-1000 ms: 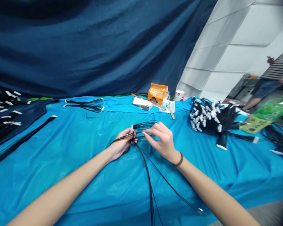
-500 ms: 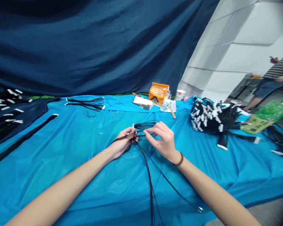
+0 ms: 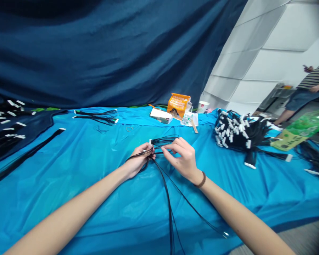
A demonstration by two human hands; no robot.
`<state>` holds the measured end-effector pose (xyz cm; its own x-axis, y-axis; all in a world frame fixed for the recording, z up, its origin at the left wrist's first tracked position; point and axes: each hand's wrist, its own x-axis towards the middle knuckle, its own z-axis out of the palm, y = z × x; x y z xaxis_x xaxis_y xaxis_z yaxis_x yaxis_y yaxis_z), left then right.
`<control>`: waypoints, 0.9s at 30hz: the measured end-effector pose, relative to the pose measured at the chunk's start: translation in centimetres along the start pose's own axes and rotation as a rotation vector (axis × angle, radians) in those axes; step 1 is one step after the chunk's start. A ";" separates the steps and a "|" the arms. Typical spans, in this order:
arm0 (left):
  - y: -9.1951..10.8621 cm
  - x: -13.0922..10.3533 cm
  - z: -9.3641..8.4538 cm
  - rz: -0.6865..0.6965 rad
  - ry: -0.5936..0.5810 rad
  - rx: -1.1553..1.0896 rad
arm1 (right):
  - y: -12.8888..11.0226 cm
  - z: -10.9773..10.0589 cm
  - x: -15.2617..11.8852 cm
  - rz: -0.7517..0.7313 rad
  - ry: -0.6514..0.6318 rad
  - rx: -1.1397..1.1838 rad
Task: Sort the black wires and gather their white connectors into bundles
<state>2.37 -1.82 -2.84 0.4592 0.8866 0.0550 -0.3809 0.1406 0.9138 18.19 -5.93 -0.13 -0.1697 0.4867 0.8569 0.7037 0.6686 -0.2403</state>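
My left hand (image 3: 138,163) is closed around a bundle of thin black wires (image 3: 168,194) near the middle of the blue-covered table. A white connector (image 3: 150,142) stands up just above its fingertips, with black wires fanning rightward from it. Close by on the right, my right hand (image 3: 185,157) has its thumb and index finger drawn together at those wires; the exact strand in the pinch is too small to make out. Loose wire ends hang from the left hand towards me, and one pair runs right to a small pale tip (image 3: 225,234).
Piles of black wire harnesses with white connectors lie at the right (image 3: 232,131) and far left (image 3: 5,117). Behind my hands stand an orange packet (image 3: 178,104), a small box (image 3: 161,115) and a paper cup (image 3: 202,107). A green bottle (image 3: 305,127) lies right; beyond is a person (image 3: 312,85).
Both hands keep almost the same place and grip. The view has shifted very slightly.
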 end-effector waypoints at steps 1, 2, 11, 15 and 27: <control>0.0 0.0 0.0 0.007 -0.001 0.012 | 0.0 0.0 0.0 0.001 0.000 -0.002; 0.0 0.0 0.0 0.014 -0.002 0.024 | 0.0 0.0 -0.1 -0.001 0.000 -0.004; -0.1 0.0 0.2 0.026 -0.025 0.129 | 0.4 0.6 -0.7 -0.055 -0.068 -0.072; -0.2 -0.1 0.3 0.034 -0.043 0.173 | 0.4 0.7 -0.8 -0.054 -0.071 -0.090; 0.0 -0.3 0.3 0.013 -0.056 0.220 | 0.6 1.1 -1.0 -0.084 -0.126 -0.113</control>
<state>2.51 -2.23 -2.70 0.5015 0.8611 0.0839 -0.2061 0.0248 0.9782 18.04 -5.44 -1.62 -0.3113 0.5027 0.8065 0.7551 0.6461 -0.1113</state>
